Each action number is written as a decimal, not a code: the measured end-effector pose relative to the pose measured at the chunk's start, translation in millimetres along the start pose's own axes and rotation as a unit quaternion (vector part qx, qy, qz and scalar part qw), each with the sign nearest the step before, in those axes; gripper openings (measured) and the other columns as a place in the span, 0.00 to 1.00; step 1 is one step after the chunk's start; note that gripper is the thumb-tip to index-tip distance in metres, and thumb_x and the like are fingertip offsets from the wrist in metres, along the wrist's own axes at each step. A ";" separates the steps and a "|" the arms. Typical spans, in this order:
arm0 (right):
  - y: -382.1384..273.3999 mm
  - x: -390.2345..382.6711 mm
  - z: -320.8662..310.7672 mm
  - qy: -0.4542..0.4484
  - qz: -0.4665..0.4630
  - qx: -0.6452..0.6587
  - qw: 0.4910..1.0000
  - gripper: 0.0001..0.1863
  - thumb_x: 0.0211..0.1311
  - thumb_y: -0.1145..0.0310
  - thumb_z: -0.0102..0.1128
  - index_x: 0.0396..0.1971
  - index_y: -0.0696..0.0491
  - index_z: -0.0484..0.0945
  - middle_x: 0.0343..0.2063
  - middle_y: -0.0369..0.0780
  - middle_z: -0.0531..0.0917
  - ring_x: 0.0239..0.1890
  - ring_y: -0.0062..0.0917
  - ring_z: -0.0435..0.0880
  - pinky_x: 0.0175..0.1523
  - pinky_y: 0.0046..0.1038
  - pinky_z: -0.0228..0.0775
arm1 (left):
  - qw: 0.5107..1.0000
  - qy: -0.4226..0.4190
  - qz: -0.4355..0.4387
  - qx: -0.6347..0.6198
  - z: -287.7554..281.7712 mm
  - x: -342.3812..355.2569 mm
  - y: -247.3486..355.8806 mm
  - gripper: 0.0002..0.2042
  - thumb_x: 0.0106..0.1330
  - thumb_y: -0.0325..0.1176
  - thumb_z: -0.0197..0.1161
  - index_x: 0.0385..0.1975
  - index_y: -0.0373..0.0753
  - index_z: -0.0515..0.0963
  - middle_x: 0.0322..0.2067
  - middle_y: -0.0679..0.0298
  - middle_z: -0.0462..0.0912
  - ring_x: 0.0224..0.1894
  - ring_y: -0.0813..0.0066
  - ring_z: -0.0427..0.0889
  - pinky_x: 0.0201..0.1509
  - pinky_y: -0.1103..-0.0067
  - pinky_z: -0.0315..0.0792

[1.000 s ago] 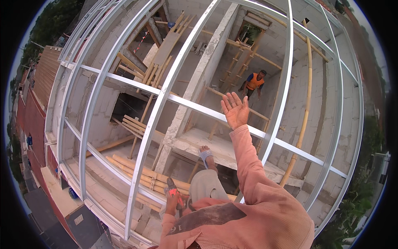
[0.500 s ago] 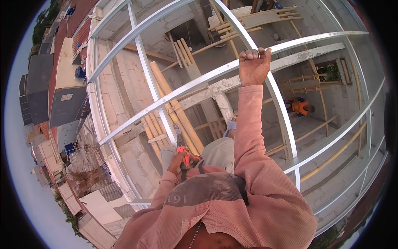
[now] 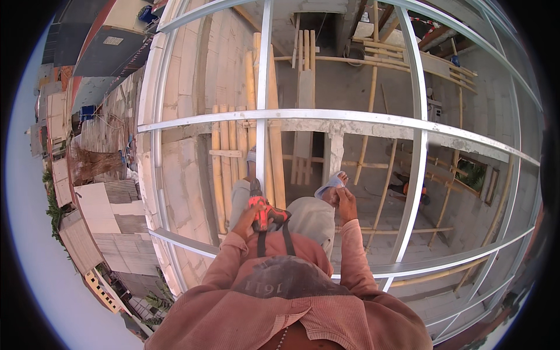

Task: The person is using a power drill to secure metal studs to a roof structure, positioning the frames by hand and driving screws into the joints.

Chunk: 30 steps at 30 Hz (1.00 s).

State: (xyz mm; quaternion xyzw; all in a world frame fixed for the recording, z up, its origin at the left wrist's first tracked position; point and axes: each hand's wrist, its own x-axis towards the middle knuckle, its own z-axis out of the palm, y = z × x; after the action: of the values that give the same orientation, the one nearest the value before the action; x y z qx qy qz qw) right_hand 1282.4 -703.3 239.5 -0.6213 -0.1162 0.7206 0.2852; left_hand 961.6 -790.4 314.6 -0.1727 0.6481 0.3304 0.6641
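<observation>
My left hand [image 3: 251, 221] is wrapped round a red and black cordless drill [image 3: 262, 213], held low in front of my body with its nose pointing away from me. A dark strap [image 3: 289, 239] hangs beside it. My right hand [image 3: 347, 204] is above my right knee, next to my sandalled foot [image 3: 331, 185]. Its fingers are pinched together, and what they hold, if anything, is too small to make out. Beyond both hands a silvery metal batten [image 3: 350, 116] runs crosswise over the lengthwise metal rafters [image 3: 417, 151].
Through the open frame, bamboo poles [image 3: 274, 140] and scaffold planks show below me. A person in orange [image 3: 406, 188] is down at floor level on the right. A block wall [image 3: 181, 111] runs along the left, with neighbouring roofs [image 3: 93, 204] beyond it.
My right hand has left the crosswise metal batten and come down near my right knee, fingers pinched. My view has turned. The drill stays in my left hand.
</observation>
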 end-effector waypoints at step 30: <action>63.3 -36.8 -300.5 0.389 -0.024 -0.567 0.725 0.48 0.61 0.59 0.70 0.77 0.51 0.53 0.69 0.61 0.62 0.70 0.56 0.64 0.74 0.48 0.58 | 0.998 -0.028 -0.038 0.044 -24.9 5.3 -49.2 0.26 0.66 0.26 0.64 0.64 0.39 0.66 0.53 0.56 0.78 0.48 0.62 0.86 0.44 0.66 0.87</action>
State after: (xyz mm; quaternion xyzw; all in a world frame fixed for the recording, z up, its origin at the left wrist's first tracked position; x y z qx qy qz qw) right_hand 1556.9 -831.3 176.6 -0.8901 -0.3971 0.2079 -0.0830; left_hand 975.3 -841.2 297.1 -0.1588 0.6356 0.2810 0.7013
